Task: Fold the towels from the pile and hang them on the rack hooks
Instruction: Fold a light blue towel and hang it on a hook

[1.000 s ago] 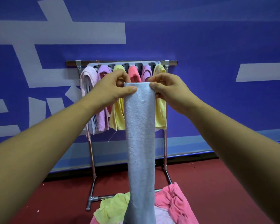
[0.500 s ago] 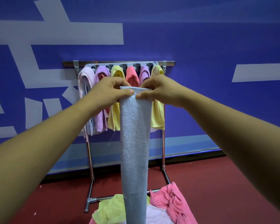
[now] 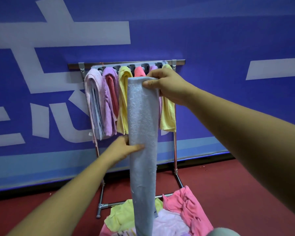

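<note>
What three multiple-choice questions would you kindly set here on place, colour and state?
1. The left hand grips the blue towel: A. at top B. partway down C. at bottom
2. Towel at the right end of the rack: A. yellow B. pink C. blue
3. The right hand: A. hangs idle B. rests on the rack C. pinches the towel's top

B: it holds well below the top.
A: the yellow towel hangs rightmost.
C: thumb and fingers clamp the top edge.
</note>
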The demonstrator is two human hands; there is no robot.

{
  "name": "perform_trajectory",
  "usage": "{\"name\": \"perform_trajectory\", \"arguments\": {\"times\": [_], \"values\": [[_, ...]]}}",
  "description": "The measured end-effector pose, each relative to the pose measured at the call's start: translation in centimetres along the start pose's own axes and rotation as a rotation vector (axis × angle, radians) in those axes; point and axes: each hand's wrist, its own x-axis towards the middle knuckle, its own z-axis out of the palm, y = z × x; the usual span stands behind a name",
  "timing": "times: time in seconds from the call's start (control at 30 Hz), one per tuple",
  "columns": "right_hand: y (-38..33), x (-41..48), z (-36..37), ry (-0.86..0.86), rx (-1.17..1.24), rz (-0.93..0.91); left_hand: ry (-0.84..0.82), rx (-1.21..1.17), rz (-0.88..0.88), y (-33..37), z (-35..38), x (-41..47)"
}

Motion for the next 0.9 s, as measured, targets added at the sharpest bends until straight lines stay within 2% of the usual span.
{"name": "perform_trajectory", "arguments": {"times": [0.13, 0.27, 0.37, 0.47, 0.53, 0.63, 0.7, 0.77, 0.83, 0.9], "values": [[0.0, 0.3, 0.1, 0.075, 0.023, 0.0, -0.059, -0.017, -0.117, -4.1, 2.0, -0.3], [1.1, 1.0, -0.7, 0.353, -0.154, 0.042, -0.065, -0.047, -0.18, -5.9, 2.4, -0.3], [3.6, 1.4, -2.1, 0.508, -0.327, 0.121, -0.084, -0.207, -0.165, -5.2, 0.9, -0.1], [6.7, 1.1, -3.2, 0.571, -0.451, 0.299, -0.099, -0.389, -0.086, -2.4, -1.2, 0.4], [8.7, 0.0, -2.7, 0.471, -0.525, 0.492, -0.096, -0.469, -0.037, 0.4, -2.6, 0.8], [10.9, -2.5, -0.3, 0.022, -0.6, 0.802, -0.141, -0.48, -0.014, 4.3, -4.3, 1.4], [11.8, -3.6, 1.2, -0.237, -0.583, 0.88, -0.198, -0.435, -0.009, 6.1, -5.0, 1.8], [12.1, -3.6, 2.2, -0.235, -0.407, 0.714, -0.24, -0.378, -0.022, 7.2, -5.3, 2.3], [10.8, -3.3, 3.0, -0.176, 0.053, 0.501, -0.279, -0.3, -0.029, 7.8, -5.1, 2.7], [8.6, -3.3, 3.9, -0.245, 0.473, 0.384, -0.302, -0.239, -0.035, 8.2, -4.7, 2.9]]}}
